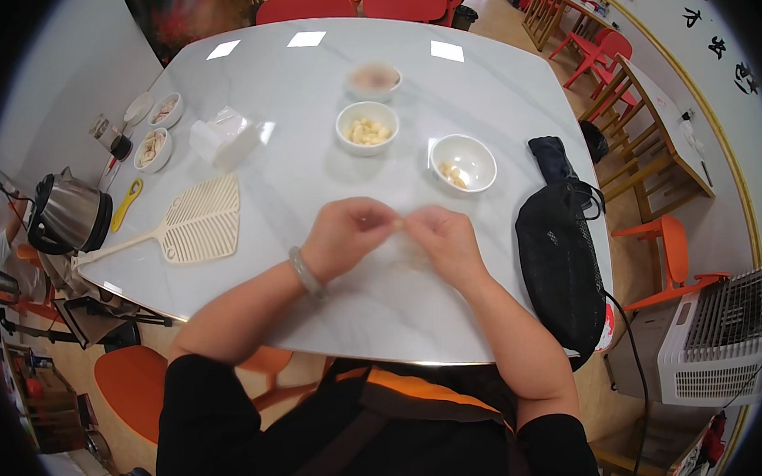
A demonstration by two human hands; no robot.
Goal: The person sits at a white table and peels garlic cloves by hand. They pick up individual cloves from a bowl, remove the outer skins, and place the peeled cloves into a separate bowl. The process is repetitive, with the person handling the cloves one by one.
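Note:
Above the near middle of the table, my left hand [346,234] and my right hand [445,243] meet fingertip to fingertip. Both are closed in a pinch on one small pale garlic clove [398,225], mostly covered by the fingers. Beyond them stands a white bowl [486,151] with a few pale cloves [454,175] in its bottom. To its left, another white bowl [344,144] holds a heap of pale yellow peeled cloves [366,132]. Behind that is a third bowl [387,94], its contents blurred.
At left lie a cream slotted fly swatter [204,221], a yellow-handled peeler [126,206] and a clear plastic packet [222,136]. A steel kettle [72,209] and two small filled bowls [156,151] are farther left. A black mesh-covered bag [562,266] occupies the right edge.

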